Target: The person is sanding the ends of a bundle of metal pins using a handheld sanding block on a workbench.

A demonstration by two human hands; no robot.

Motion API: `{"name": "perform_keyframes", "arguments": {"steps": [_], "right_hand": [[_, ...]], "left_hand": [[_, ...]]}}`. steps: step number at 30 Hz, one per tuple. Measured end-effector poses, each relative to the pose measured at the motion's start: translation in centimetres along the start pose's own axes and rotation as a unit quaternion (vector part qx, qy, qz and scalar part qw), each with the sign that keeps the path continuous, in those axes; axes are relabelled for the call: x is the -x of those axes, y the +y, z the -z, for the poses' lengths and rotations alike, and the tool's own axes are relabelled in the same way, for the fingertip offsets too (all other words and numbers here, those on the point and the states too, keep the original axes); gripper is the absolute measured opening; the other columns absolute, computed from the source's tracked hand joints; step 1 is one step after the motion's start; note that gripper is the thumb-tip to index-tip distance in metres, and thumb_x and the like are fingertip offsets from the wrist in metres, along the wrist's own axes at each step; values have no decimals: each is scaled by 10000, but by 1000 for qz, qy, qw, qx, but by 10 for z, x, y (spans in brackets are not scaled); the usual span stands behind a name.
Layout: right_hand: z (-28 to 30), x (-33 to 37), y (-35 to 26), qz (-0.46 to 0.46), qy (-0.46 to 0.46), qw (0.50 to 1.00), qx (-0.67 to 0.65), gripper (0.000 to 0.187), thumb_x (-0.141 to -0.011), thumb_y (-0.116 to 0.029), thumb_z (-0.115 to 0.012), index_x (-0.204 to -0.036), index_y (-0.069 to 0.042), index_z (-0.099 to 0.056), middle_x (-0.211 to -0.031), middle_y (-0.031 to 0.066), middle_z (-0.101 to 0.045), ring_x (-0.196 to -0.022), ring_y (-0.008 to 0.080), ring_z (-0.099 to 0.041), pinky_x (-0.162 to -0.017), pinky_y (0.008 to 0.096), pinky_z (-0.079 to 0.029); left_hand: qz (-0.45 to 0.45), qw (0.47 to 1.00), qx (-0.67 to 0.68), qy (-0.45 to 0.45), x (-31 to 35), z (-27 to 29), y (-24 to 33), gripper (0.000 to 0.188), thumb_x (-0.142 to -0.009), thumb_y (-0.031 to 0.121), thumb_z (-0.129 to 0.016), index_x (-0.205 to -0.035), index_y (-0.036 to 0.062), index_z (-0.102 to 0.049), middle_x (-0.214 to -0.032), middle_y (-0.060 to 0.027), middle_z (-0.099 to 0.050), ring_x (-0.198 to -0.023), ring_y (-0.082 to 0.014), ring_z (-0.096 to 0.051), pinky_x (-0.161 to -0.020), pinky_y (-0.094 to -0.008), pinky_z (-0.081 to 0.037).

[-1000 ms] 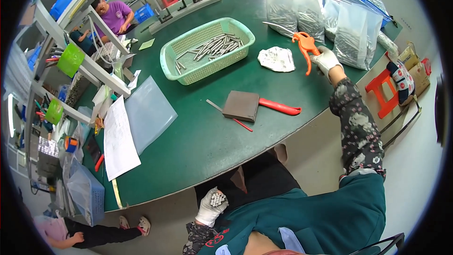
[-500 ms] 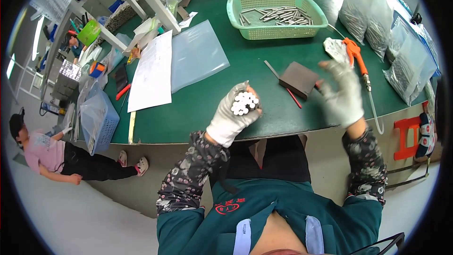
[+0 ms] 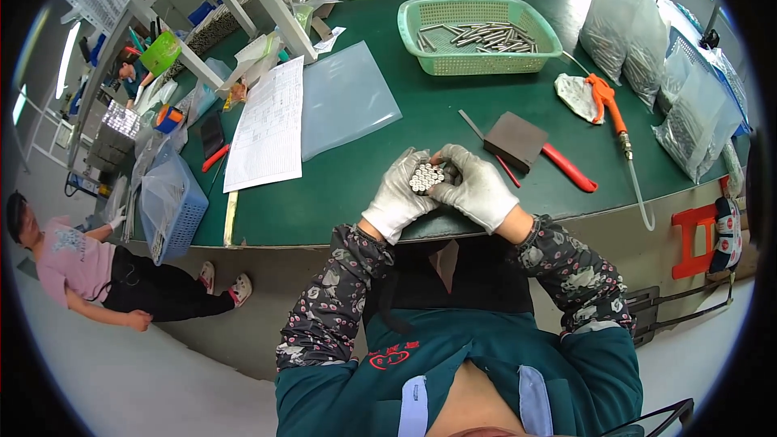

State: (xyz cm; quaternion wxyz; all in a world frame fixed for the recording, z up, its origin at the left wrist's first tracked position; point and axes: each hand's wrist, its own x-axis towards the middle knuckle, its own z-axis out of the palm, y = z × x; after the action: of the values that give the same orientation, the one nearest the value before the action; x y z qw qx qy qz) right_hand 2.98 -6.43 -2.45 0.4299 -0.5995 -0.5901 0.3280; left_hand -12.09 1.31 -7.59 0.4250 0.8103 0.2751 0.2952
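Note:
My left hand (image 3: 401, 197), in a whitish glove, is closed round a bundle of metal rods (image 3: 426, 179) whose round ends face up. From the other side my right hand (image 3: 477, 191), gloved the same way, has its fingers wrapped against that bundle. Both hands are over the front edge of the green table. Just right of them lie a dark rectangular block (image 3: 515, 141), a thin red stick (image 3: 507, 171) and a red handle (image 3: 570, 167). Beyond them stands a light green basket (image 3: 479, 66) with several loose metal rods (image 3: 496, 36) in it.
An orange air gun (image 3: 609, 101) with a hose lies at right, beside a white cloth (image 3: 576, 97). Bags of metal parts (image 3: 607, 24) stand at the far right. Printed sheets (image 3: 265, 129) and a clear plastic sleeve (image 3: 350, 101) lie left. A person (image 3: 77, 263) stands at far left.
My right hand has come left from beside the dark block to the bundle in my left hand, uncovering the red handle. The view has shifted slightly.

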Motion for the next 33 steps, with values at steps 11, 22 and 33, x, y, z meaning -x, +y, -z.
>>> {"name": "perform_keyframes", "arguments": {"steps": [11,22,33], "right_hand": [[-6,-4,0,-7,-9,1000,-14,419,-670,-178,-699,-1026,-19,-546,-768,120,-600,-687,200,-594,-662,284,-472],[-2,-1,-3,-7,-11,999,-36,414,-681,-144,-687,-1045,-17,-539,-698,74,-552,-629,152,-545,-629,268,-456],[69,11,-1,71,201,901,379,436,-664,-225,-694,-1047,-69,-553,-1013,114,-567,-999,258,-514,-841,366,-407]], "left_hand": [[53,964,261,-5,2,5,29,640,-636,73,-777,-1177,50,-438,-1057,-34,-529,-952,-133,-527,-873,-263,-444],[35,957,288,-15,-3,-1,22,522,-688,51,-732,-1129,29,-455,-994,-40,-543,-871,-106,-546,-768,-240,-482],[96,964,248,19,0,0,26,436,-660,-21,-686,-1049,45,-499,-853,6,-550,-788,-81,-549,-751,-206,-466]]}}
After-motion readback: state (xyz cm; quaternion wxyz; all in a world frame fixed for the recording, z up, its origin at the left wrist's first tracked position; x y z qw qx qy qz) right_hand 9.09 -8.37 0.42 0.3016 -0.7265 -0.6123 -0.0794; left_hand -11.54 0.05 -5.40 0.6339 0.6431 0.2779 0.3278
